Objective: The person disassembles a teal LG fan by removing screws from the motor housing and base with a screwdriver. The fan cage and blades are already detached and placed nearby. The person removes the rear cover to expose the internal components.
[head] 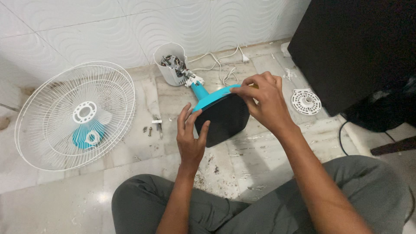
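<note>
Down on the marble floor [130,147], a person sits cross-legged in grey trousers with a fan base [223,117] held up between both hands. This base is a rounded square, black on the underside that faces the camera and turquoise along its upper rim. It is tilted, with a short turquoise neck [199,90] running up and away to the white motor housing [172,64], which stands upright near the wall with its windings showing at the open top.

The left hand [190,134] grips the base's lower left edge, fingers curled over the rim and thumb pressed on the black face. The right hand [262,102] closes over the upper right edge, fingertips pinching at the turquoise rim; whether it has anything small between them I cannot tell.

A white power cord [216,65] lies coiled behind the base, by the wall. To the left, well apart, two white wire fan guards [76,115] lean together with a turquoise blade visible through them. A few screws [149,129] lie between the guards and the base. A small round white grille part [306,101] sits to the right, beside a black cabinet [355,47].
</note>
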